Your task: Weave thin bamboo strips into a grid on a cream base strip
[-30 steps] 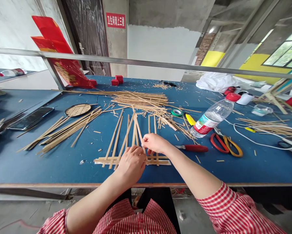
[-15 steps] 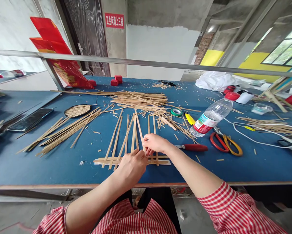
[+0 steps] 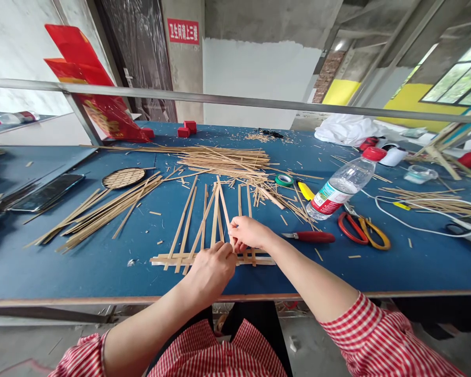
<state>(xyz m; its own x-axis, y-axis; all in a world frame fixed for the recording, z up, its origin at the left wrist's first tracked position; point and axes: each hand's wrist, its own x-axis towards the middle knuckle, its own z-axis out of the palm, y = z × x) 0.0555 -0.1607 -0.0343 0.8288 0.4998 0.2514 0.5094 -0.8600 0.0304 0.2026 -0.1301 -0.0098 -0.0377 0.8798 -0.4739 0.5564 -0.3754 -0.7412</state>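
Several flat bamboo strips point(image 3: 186, 222) stand away from me on the blue table, crossing over and under a few crosswise strips point(image 3: 164, 259) near the front edge. My right hand point(image 3: 248, 233) pinches one slanting bamboo strip point(image 3: 223, 204) low down, close to the crossing. Right beside it, my left hand point(image 3: 214, 267) is closed over the woven part, its fingertips meeting the strips near the right hand. What lies under the left fingers is mostly hidden.
A bamboo pile point(image 3: 227, 159) lies behind, another bundle point(image 3: 113, 214) to the left by a round woven piece point(image 3: 124, 178). On the right are a red-handled knife point(image 3: 314, 237), scissors point(image 3: 363, 230), a water bottle point(image 3: 343, 186) and green tape point(image 3: 284, 180). A metal rail point(image 3: 219, 99) crosses behind.
Both hands stay almost in place, still closed at the strips. The view has shifted very slightly; nothing on the table has visibly moved.
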